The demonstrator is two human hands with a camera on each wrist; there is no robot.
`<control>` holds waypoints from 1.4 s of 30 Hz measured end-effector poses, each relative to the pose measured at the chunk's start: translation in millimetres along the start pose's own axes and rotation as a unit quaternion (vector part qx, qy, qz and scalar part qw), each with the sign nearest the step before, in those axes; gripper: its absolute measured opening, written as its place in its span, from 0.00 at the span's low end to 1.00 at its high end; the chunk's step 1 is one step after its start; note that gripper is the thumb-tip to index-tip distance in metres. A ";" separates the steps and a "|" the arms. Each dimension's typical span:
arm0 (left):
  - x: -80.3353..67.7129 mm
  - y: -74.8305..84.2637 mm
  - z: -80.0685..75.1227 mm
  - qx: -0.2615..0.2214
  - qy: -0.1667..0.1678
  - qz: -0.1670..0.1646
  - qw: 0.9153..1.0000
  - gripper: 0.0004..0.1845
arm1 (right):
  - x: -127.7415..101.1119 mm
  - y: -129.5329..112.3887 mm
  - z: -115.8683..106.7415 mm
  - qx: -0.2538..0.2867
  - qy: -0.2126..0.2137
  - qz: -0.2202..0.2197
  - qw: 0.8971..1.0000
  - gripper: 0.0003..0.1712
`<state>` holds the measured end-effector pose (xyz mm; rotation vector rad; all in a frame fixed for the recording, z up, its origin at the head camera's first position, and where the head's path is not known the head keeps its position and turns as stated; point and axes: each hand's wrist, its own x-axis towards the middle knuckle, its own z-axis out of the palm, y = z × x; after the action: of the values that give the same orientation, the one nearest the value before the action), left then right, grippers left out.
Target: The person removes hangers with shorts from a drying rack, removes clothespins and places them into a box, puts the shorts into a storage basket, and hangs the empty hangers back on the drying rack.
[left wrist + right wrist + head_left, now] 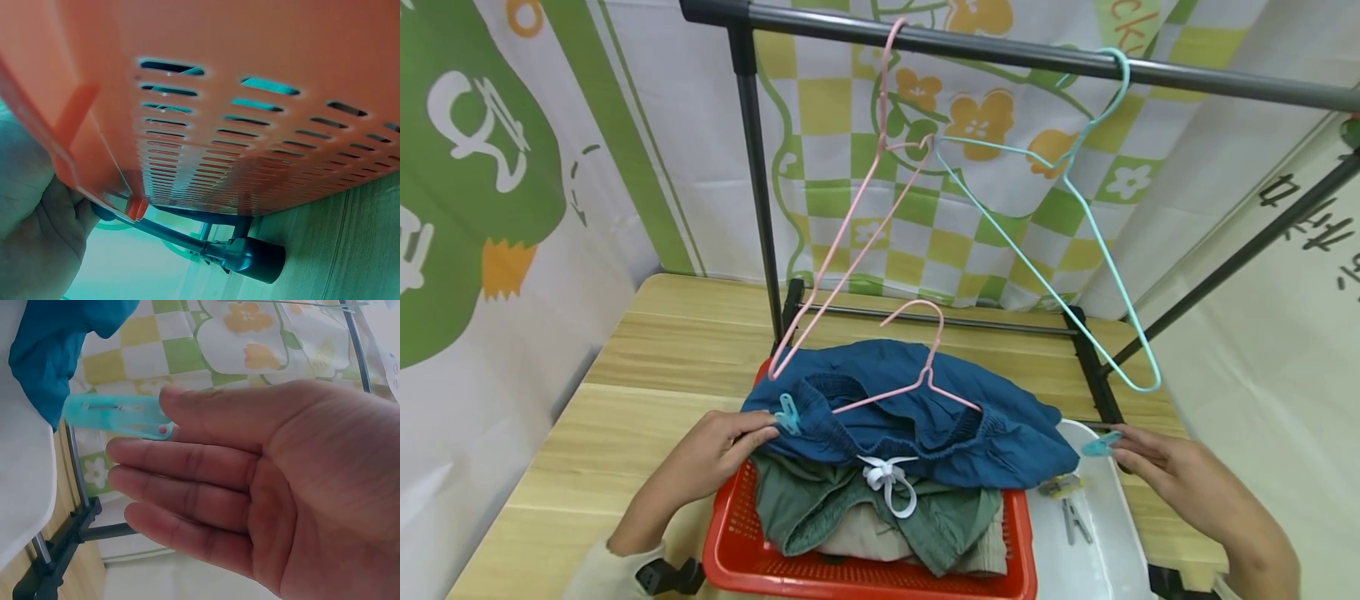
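Blue shorts (880, 367) with a white drawstring bow lie on top of the pile in a red basket (722, 533), a pink hanger (929, 379) set inside their waistband. At the left end of the waistband my left hand (707, 454) pinches a light-blue clothespin (787, 414); the basket wall hides that clothespin in the left wrist view. Off to the right, my right hand (1180, 471) holds another light-blue clothespin (115, 412) between thumb and index finger, its other fingers stretched out. This second clothespin is just beyond the right edge of the shorts.
Green shorts (820, 492) and beige clothing lie under the blue pair. A white tray (1067, 558) beside the basket holds a grey clothespin (1077, 521). Overhead, a black rack bar (1000, 50) carries a pink hanger (842, 242) and a mint hanger (1097, 225).
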<state>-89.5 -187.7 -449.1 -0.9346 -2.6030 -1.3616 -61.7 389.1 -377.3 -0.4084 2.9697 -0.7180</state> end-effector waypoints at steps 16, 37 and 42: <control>0.5 0.6 2.8 0.016 0.011 0.011 1.000 0.10 | 16.0 -44.3 9.7 0.010 0.100 -0.141 0.985 0.15; 3.4 1.9 7.5 0.018 0.023 -0.005 1.000 0.10 | 90.3 -197.5 61.7 0.060 -0.012 -0.379 0.923 0.22; -0.4 2.0 5.5 0.024 0.024 -0.018 0.999 0.10 | 110.8 -225.2 76.0 0.025 -0.038 -0.375 0.926 0.23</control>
<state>-86.9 -182.8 -451.1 -0.8415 -2.6172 -1.3079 -105.1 133.0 -341.7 -1.5665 2.6583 -0.7814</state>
